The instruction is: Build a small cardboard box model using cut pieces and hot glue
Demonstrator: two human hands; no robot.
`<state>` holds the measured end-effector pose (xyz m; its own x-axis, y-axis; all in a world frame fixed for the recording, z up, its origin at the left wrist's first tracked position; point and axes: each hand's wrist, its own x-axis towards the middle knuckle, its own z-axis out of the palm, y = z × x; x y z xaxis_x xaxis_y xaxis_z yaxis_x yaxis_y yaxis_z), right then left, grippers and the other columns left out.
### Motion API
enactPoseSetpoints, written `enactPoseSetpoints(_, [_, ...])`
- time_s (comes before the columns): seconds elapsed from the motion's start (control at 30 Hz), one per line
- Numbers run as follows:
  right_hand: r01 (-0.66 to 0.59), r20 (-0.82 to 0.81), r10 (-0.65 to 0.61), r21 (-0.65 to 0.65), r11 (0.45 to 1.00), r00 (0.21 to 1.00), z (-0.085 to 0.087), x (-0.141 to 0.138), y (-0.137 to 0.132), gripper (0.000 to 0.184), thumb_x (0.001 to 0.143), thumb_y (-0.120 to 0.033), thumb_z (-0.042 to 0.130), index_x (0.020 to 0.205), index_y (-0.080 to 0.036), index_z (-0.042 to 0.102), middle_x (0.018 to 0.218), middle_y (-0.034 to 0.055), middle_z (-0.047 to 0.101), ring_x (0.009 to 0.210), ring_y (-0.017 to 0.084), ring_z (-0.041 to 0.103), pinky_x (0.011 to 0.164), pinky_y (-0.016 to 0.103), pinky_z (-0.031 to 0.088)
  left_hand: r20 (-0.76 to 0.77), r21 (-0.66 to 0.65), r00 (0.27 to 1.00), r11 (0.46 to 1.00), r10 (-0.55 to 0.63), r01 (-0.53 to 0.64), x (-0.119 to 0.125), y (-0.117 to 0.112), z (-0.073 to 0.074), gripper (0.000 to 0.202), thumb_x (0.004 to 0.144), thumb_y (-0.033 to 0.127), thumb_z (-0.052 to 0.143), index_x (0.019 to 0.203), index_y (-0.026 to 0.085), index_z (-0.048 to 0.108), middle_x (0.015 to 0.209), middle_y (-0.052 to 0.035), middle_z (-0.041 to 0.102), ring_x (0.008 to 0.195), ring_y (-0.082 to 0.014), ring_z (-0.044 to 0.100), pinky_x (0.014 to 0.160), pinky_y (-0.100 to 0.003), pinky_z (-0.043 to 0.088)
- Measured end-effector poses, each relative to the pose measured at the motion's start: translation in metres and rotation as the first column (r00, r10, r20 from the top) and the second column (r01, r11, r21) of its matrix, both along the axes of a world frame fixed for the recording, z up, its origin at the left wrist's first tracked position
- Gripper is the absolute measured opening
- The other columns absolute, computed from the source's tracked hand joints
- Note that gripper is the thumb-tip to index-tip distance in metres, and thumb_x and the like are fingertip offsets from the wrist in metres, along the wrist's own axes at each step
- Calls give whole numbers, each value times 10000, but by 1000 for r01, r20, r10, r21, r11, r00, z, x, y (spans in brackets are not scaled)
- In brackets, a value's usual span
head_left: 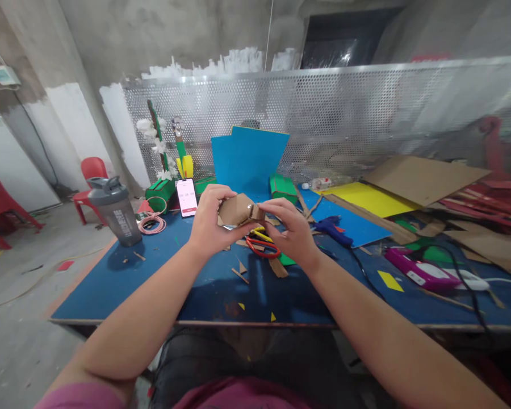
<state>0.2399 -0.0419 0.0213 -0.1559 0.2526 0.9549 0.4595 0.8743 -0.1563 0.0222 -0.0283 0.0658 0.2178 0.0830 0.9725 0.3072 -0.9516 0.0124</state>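
Note:
A small folded cardboard piece (pixel 237 210) is held up over the middle of the table. My left hand (pixel 208 221) grips it by its left side, thumb below and fingers on top. At its right end, my right hand (pixel 292 233) pinches a short cardboard block (pixel 258 213) against it; a shiny spot shows where the two meet. Below my hands lie red-handled scissors (pixel 263 247), partly hidden, among cardboard scraps (pixel 279 267). A blue glue gun (pixel 334 230) rests to the right of my right hand.
A grey shaker bottle (pixel 118 213) stands at the left, near a propped-up phone (pixel 186 197) and a coiled pink cable (pixel 152 223). Blue boards (pixel 251 159) lean at the back. Cardboard sheets (pixel 423 182), a purple box (pixel 421 270) and a black cord (pixel 366 275) occupy the right.

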Motion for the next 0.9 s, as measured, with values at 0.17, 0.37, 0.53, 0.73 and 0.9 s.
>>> enactPoseSetpoints(0.17, [16,-10,-16,32,999,1000,0,0,-1,472,915,-89,665,1304,-336,768,1099,78,779,1006,260,758,871,434,662,17,-25,1000,1000,0,1,1,-1,-3,607,837,571,878,1243,258,552,1131,-72,653,1034,-254,655,873,-395,538])
enactPoseSetpoints(0.37, [48,-10,-47,113,992,999,5,2,-3,537,939,-71,693,1361,-396,764,1070,70,755,958,235,752,797,381,657,-8,-59,1000,998,-21,21,2,-3,-5,550,931,492,795,1343,247,526,1194,-97,632,1063,-251,659,891,-393,553])
enactPoseSetpoints(0.53, [47,11,-49,144,989,999,8,0,-9,595,963,-59,704,1429,-430,721,1069,69,732,979,227,736,813,375,657,36,-103,996,991,-84,87,3,-1,-9,599,901,577,810,1326,268,520,1170,-83,602,1057,-255,658,902,-407,572])
enactPoseSetpoints(0.73, [68,37,-77,183,981,996,12,-2,-14,585,979,-84,711,1430,-457,712,1068,55,732,928,218,716,812,392,651,75,-128,986,980,-146,155,3,1,-13,505,933,460,782,1325,282,517,1208,-93,590,1156,-282,657,1017,-485,578])
enactPoseSetpoints(0.9, [69,12,-72,186,980,997,14,-3,-14,476,982,-128,722,1373,-399,736,1038,53,735,936,229,711,839,404,632,75,-82,979,978,-187,193,3,-4,-6,474,925,424,772,1304,284,523,1182,-82,577,1145,-279,655,1030,-501,588])
